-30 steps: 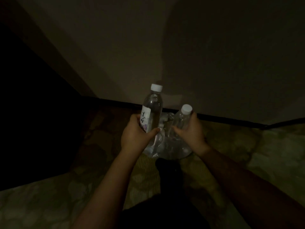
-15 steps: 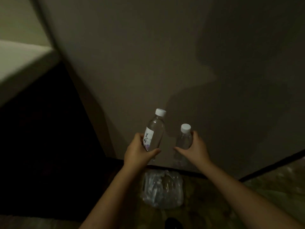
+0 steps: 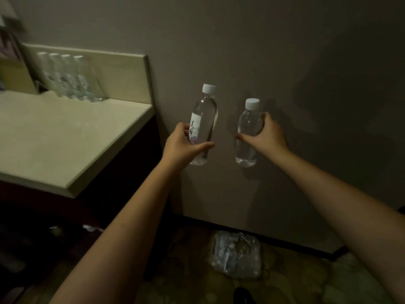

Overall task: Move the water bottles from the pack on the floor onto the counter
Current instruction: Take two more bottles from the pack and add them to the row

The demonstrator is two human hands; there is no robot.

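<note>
My left hand (image 3: 183, 148) grips a clear water bottle (image 3: 205, 119) with a white cap and a white label, held upright in front of the wall. My right hand (image 3: 268, 134) grips a second clear water bottle (image 3: 248, 130) with a white cap, a little lower and to the right. Both bottles hang in the air to the right of the pale counter (image 3: 61, 132). The plastic-wrapped pack (image 3: 237, 252) lies on the floor below, against the wall. Several bottles (image 3: 65, 75) stand in a row at the back of the counter.
A raised backsplash (image 3: 118, 73) borders the counter's rear. Dark cabinet fronts (image 3: 122, 178) sit under the counter. A grey wall (image 3: 285, 62) stands straight ahead. The patterned floor (image 3: 306, 281) spreads to the right of the pack. Blurred items sit at the far left edge.
Both hands have risen with their bottles from the pack, and my view has lifted and swung left, bringing the counter and its row of bottles into sight.
</note>
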